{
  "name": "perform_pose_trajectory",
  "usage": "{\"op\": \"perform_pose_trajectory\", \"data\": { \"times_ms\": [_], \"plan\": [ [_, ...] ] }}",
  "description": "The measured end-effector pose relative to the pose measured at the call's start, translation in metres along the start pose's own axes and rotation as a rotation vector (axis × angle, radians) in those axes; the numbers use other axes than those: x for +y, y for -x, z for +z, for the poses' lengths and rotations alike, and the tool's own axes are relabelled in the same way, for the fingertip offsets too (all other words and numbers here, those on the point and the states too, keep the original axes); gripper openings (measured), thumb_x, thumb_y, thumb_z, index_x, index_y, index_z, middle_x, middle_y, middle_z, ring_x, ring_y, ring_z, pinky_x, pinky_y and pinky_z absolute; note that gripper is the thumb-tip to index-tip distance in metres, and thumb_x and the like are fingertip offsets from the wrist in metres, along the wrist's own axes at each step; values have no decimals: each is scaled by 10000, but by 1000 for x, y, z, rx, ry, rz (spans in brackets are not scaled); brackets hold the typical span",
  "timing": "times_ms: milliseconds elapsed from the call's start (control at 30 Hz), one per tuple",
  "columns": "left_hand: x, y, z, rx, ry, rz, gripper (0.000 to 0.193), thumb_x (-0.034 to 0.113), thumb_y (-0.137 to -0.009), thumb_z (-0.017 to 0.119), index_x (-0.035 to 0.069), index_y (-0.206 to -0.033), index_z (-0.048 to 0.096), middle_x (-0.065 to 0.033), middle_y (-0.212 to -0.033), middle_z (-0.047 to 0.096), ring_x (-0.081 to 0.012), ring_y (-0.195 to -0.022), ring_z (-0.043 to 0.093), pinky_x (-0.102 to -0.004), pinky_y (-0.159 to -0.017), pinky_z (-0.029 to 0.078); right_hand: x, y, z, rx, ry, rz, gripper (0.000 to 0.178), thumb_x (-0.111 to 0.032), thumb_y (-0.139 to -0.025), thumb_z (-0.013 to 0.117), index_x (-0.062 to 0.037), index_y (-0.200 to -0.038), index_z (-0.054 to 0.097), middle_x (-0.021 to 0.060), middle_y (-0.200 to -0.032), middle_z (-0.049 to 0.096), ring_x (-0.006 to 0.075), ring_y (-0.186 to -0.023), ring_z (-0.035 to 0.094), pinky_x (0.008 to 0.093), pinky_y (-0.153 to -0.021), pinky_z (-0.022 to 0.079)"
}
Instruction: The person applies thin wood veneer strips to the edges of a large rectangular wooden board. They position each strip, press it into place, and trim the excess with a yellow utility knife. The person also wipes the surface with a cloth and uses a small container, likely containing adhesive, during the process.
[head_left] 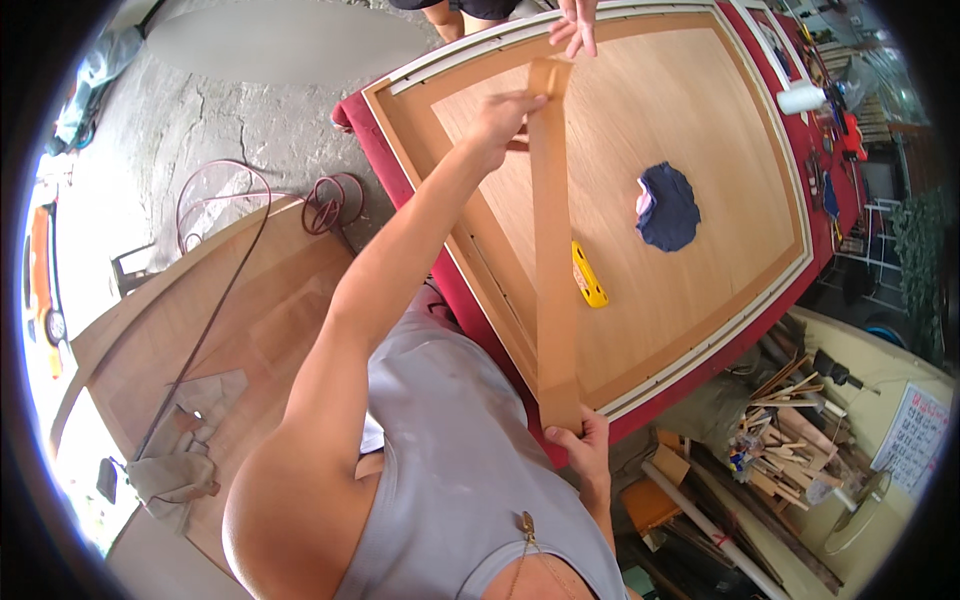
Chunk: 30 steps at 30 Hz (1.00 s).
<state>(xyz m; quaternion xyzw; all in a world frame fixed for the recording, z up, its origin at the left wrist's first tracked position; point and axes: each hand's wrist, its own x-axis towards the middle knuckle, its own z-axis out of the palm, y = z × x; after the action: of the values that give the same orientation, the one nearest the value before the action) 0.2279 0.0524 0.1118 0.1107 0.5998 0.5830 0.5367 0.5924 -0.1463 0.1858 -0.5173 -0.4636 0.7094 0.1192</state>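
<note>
A long strip of wide brown tape (pixel 552 240) stretches between my two hands above a large framed wooden panel (pixel 620 120). My left hand (pixel 503 125) is closed on the strip near its far end, where the tape is folded or curled. At the near end, my right hand (pixel 585 445) pinches the strip beside the frame's corner. Beside the strip, a yellow utility knife (pixel 589 276) lies on the panel, partly covered by the tape. A crumpled dark blue cloth (pixel 668 207) with a pale patch rests farther right. Brown bands line the panel's edges inside the white-edged frame (pixel 803 205).
Another person's hand (pixel 576 28) reaches over the far edge. Red cloth (pixel 385 150) covers the table under the frame. A white bottle (pixel 801 97) and tools stand at the right. Wood scraps (pixel 785 440) fill a bin at lower right; a hose (pixel 332 205) coils at left.
</note>
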Motion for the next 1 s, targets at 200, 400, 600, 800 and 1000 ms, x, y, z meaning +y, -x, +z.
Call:
{"op": "perform_pose_trajectory", "data": {
  "times_ms": [200,400,600,800,1000],
  "plan": [
    [-26,-15,-103,287,35,93,330,186,-878,721,26,-1155,640,-62,-996,698,-150,-804,669,-295,-700,537,-12,-37,10,-35,-7,169,148,-43,-760,698,20,-889,660,12,-718,633,78,-601,565,250,-538,452],
    [-22,-41,-184,411,-534,336,317,282,-829,763,68,-1045,672,-110,-1044,695,-240,-842,675,-351,-736,530,-24,-93,29,-96,66,187,179,-47,-766,711,10,-933,679,22,-767,659,93,-663,599,263,-598,488],
    [-43,-72,-218,791,-981,614,306,416,-744,786,161,-910,748,-113,-1175,542,-329,-1146,474,-464,-956,394,-27,-119,36,-123,158,206,164,-49,-780,710,5,-933,686,7,-770,658,79,-670,587,254,-602,484],
    [-39,-57,-201,820,-1070,637,353,373,-723,803,235,-1043,747,-95,-1257,497,-314,-1160,465,-476,-992,357,-29,-127,38,-104,149,266,177,-64,-779,719,4,-941,695,-1,-781,660,68,-693,587,243,-613,479],
    [-28,-75,-220,716,-1157,717,225,330,-746,791,206,-932,767,-69,-1160,556,-293,-1059,505,-452,-964,386,-21,-127,30,-136,260,268,191,-79,-774,726,9,-942,701,1,-773,663,70,-703,592,244,-622,479]
  ]
}}
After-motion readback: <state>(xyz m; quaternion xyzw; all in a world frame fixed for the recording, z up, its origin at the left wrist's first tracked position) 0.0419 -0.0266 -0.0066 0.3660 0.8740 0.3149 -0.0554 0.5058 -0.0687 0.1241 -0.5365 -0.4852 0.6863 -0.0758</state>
